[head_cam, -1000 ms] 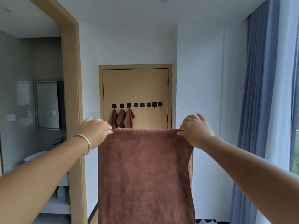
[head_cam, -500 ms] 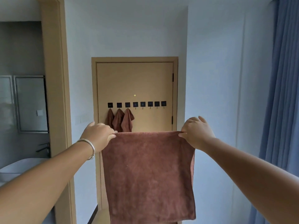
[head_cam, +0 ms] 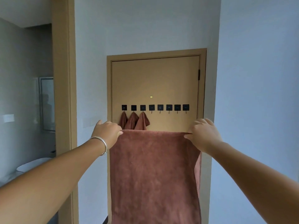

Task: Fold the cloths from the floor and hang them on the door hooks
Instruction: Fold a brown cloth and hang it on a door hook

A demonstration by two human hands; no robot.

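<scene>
Holding: left hand (head_cam: 108, 133) and right hand (head_cam: 204, 135) each pinch a top corner of the brown cloth (head_cam: 155, 172).
Cloth axis: top edge level, long axis vertical, hanging flat.
Change: door (head_cam: 155, 81) looms nearer than before, so hanging is close.
Hooks (head_cam: 169, 107): three hold cloths (head_cam: 134, 121); five look free.

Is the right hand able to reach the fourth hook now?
Probably not yet. The right hand and left hand both grip the cloth, and the fourth hook on the door looks farther off, though nothing blocks it.
</scene>
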